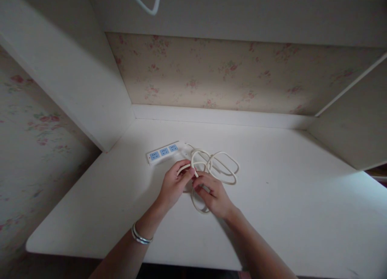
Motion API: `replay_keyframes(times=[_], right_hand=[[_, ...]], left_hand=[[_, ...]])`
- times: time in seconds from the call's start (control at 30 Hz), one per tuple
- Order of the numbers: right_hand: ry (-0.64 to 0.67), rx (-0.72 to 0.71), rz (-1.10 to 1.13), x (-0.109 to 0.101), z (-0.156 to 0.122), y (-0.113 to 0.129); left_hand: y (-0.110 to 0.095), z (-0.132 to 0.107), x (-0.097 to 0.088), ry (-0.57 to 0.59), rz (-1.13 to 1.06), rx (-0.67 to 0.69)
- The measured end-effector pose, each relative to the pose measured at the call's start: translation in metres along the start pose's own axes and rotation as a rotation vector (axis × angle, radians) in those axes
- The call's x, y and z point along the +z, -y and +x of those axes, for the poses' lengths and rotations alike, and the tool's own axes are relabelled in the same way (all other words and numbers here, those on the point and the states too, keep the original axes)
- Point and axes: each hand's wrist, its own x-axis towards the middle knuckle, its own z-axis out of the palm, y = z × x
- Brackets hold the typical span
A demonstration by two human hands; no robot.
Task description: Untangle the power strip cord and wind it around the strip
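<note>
A white power strip (164, 151) with three blue socket faces lies at a slant on the desk, just beyond my hands. Its cream cord (223, 183) runs from the right end into several loose loops. My left hand (175, 183) is closed on the cord, thumb and fingers pinching a loop. Close beside it, my right hand (213, 192) also grips the cord with thumb and fingertips. One loop hangs below and between the hands, and others spread to the right. The plug cannot be made out.
The white desk (287, 198) has a rounded front left corner and a low back ledge (223, 116). White side panels (81, 65) close it in, with floral wallpaper (205, 75) behind. A white bent rod or cable (153, 11) hangs at the top.
</note>
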Motion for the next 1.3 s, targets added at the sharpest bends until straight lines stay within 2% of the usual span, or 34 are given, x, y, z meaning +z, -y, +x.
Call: replay_keyframes(times=[0.1, 0.2, 0.3, 0.43, 0.53, 0.63, 0.73, 0.83, 0.93, 1.1, 1.23, 1.3], right_hand=[[-0.105, 0.111, 0.094, 0.000, -0.003, -0.007], [-0.340, 0.201, 0.133, -0.002, -0.005, -0.014], [-0.489, 0.234, -0.040, -0.003, -0.003, -0.018], [-0.573, 0.250, -0.333, -0.005, 0.002, -0.024], [-0.608, 0.336, -0.374, -0.007, 0.002, -0.034], [-0.616, 0.454, -0.277, -0.011, 0.000, -0.043], [-0.574, 0.530, -0.187, -0.018, -0.001, -0.047], [-0.525, 0.623, -0.229, -0.025, -0.002, -0.049], [-0.514, 0.677, -0.237, -0.030, -0.003, -0.054], [-0.576, 0.599, -0.022, -0.030, -0.001, -0.057], [-0.638, 0.560, 0.161, -0.034, 0.001, -0.050], [-0.676, 0.559, 0.239, -0.036, 0.002, -0.046]], left_hand=[[0.000, 0.002, -0.001, -0.034, -0.009, -0.003], [0.001, 0.004, -0.003, -0.039, -0.030, 0.008], [0.003, 0.005, -0.005, -0.053, -0.036, 0.011], [0.006, 0.006, -0.006, -0.087, -0.113, 0.028], [0.005, 0.008, -0.007, -0.147, -0.198, 0.052], [0.002, 0.010, -0.010, -0.216, -0.300, 0.078], [-0.002, 0.012, -0.015, -0.263, -0.372, 0.096], [-0.003, 0.014, -0.018, -0.297, -0.375, 0.120], [-0.003, 0.014, -0.019, -0.334, -0.327, 0.140], [0.000, 0.015, -0.020, -0.348, -0.178, 0.131], [0.004, 0.015, -0.022, -0.307, 0.037, 0.079], [0.007, 0.014, -0.023, -0.260, 0.175, 0.095]])
